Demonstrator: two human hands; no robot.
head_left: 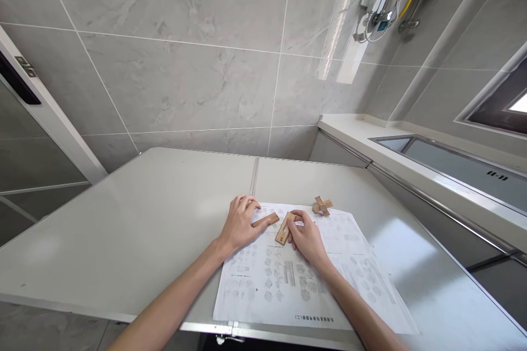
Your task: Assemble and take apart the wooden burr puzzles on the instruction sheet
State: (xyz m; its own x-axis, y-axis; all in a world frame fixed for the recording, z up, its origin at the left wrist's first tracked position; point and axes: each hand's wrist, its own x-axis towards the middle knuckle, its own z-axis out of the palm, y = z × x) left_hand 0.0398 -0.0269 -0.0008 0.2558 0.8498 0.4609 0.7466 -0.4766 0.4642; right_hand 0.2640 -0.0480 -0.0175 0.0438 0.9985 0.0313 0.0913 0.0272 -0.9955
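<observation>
My left hand [241, 223] rests on the left part of a printed paper sheet [263, 307], its fingers apart and lightly bent. Its thumb touches a flat wooden puzzle piece [272, 219], while the other fingers stay off that piece. Between thumb and fingers, my right hand [307, 237] grips another flat wooden puzzle piece [282, 235], which slants and bears a dark mark at its near end. Part of this piece is hidden by the fingers. Just beyond my right hand, several crossed wooden pieces form an interlocked cluster [321, 206] at the sheet's far edge.
The sheet with small printed figures lies on a white folding table [144, 230] with a seam across it. A grey tiled wall [177, 82] stands behind. To the right runs a white counter [354, 129] with a glass-topped inset; sockets and cables [376, 5] hang above.
</observation>
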